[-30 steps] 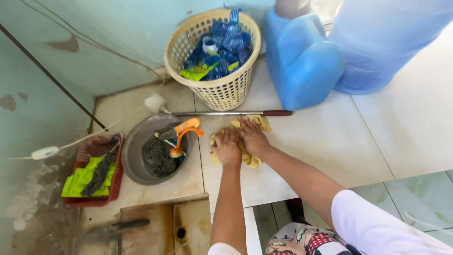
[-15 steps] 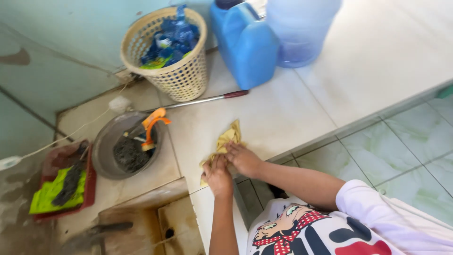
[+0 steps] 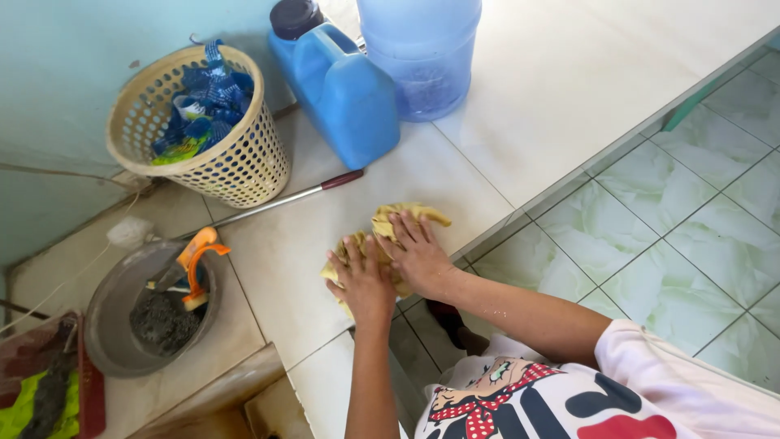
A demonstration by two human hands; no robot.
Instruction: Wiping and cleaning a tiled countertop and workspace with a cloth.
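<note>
A crumpled yellow cloth (image 3: 406, 218) lies on the raised white tiled ledge (image 3: 520, 122) near its front edge. Both my hands press flat on it. My left hand (image 3: 362, 280) covers the cloth's near left part, fingers spread. My right hand (image 3: 418, 254) lies beside it on the cloth's middle, fingers pointing away from me. Much of the cloth is hidden under the two hands.
A cream woven basket (image 3: 236, 167) of blue wrappers stands at the back left. A blue jerrycan (image 3: 341, 89) and a big blue water bottle (image 3: 421, 53) stand behind. A metal rod with red grip (image 3: 276, 200) lies nearby. A grey basin (image 3: 122, 317) holds an orange-handled tool (image 3: 197, 260). Green floor tiles (image 3: 682, 211) lie lower right.
The view has swung right and closer. My hands and the cloth slid back toward the ledge's front edge, then out onto it a little again, still pressing down.
</note>
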